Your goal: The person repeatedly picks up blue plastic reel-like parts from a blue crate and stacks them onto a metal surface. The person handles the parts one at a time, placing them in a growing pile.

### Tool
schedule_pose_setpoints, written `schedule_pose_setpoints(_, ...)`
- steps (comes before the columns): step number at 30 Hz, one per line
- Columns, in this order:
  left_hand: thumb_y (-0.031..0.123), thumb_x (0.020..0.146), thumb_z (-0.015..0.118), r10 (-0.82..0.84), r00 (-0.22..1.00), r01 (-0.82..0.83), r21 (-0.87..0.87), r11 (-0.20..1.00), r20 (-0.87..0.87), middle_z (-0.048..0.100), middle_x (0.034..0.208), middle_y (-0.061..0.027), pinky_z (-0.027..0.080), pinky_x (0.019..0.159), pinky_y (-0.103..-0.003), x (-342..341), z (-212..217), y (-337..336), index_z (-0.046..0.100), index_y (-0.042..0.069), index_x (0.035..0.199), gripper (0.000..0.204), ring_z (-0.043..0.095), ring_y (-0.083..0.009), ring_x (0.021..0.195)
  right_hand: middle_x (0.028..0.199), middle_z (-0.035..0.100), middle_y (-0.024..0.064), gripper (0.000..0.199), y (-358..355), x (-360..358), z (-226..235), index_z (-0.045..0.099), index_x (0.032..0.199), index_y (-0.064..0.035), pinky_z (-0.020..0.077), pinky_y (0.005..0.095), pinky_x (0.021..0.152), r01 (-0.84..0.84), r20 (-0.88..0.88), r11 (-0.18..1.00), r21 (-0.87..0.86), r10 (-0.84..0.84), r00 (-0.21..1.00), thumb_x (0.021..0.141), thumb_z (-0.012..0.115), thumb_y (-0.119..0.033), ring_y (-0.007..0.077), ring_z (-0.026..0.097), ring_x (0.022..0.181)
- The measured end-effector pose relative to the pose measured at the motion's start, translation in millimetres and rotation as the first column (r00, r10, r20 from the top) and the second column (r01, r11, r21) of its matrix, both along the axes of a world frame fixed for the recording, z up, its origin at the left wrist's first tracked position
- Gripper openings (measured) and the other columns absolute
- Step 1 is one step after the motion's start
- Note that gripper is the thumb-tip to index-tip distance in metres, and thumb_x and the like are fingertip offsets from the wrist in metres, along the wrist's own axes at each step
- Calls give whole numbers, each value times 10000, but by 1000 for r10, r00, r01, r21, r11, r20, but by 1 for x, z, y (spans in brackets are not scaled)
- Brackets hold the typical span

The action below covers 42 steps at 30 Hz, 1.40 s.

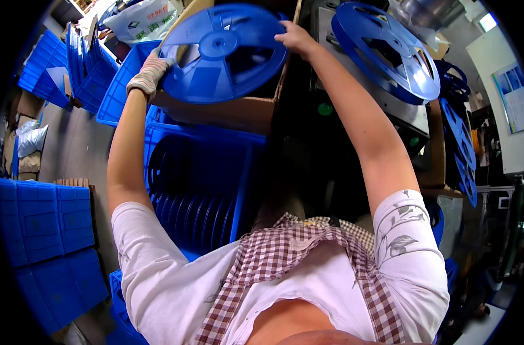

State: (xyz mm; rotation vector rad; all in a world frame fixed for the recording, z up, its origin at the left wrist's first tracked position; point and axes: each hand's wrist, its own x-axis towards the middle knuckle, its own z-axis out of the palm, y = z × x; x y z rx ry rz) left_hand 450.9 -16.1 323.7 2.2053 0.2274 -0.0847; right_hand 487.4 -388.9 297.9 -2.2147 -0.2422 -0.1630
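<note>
One blue reel (220, 45), see-through at its window cutouts, held up by two hands. Left hand (151, 72), one striped glove, grasps the reel's left rim; right hand (297, 40), bare, has its fingers closed on the right rim. Reel tilted, above one cardboard box (227, 115), covering much of its opening; whether they touch, can't tell.

Counts around the reel: one larger blue spool (388, 43) to its right, two flanges, on a metal-topped machine (414, 118) with two green buttons (325, 108) showing. Beyond that, farther right of the reel, more blue reels (460, 152) on edge, overlapping, count unclear. Below the reel, one blue crate (243, 190) with a row of dark discs (196, 215), at least seven edges; rest in shadow. Just left of the reel, one blue bin (113, 106), partly blocked by the gloved hand and forearm. Behind the reel to the left, one white plastic bag (147, 22). Well below left of the reel, blue stacked crates (43, 218), two tiers visible.
</note>
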Motion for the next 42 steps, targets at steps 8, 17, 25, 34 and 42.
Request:
schedule_pose_setpoints(8,384,846,647,-272,930,-21,775,631,246,528,1324,-213,396,1036,-444,-33,-22,-42,453,126,1379,623,494,-377,1234,1229,568,159,413,24,-168,18,578,1243,-53,474,366,950,-468,323,879,-88,469,822,858,633,-193,286,566,1115)
schedule_pose_setpoints(17,470,779,692,-127,978,204,623,755,-167,477,1363,-287,390,1043,-444,-21,-2,-138,202,70,1504,963,501,-402,1246,1120,631,111,376,-84,-358,-41,558,1281,-43,509,297,885,-272,-213,862,428,388,897,910,602,-80,180,626,1038)
schedule_pose_setpoints(25,416,790,675,-174,968,243,846,475,-181,517,1361,-154,352,1067,-449,-3,-17,-125,221,249,1520,876,491,-321,1267,1030,655,95,287,-169,-391,0,642,1136,-4,526,286,835,-13,-37,965,261,23,999,851,626,-30,170,649,943)
schedule_pose_setpoints(34,308,871,631,-549,770,164,732,661,324,630,1183,-179,461,961,-409,-66,-20,-148,566,120,1278,453,576,-356,1125,1115,652,73,383,-195,-215,82,638,1195,-130,434,393,970,465,702,657,-593,139,699,820,682,-197,259,563,1125)
schedule_pose_setpoints(42,-32,837,648,-269,583,191,193,962,767,625,1219,-136,463,982,-360,-269,-26,-150,594,62,1238,416,586,-276,1156,890,693,66,208,-200,-239,140,708,1081,-139,517,338,752,354,821,818,-454,230,522,885,641,-120,231,649,890)
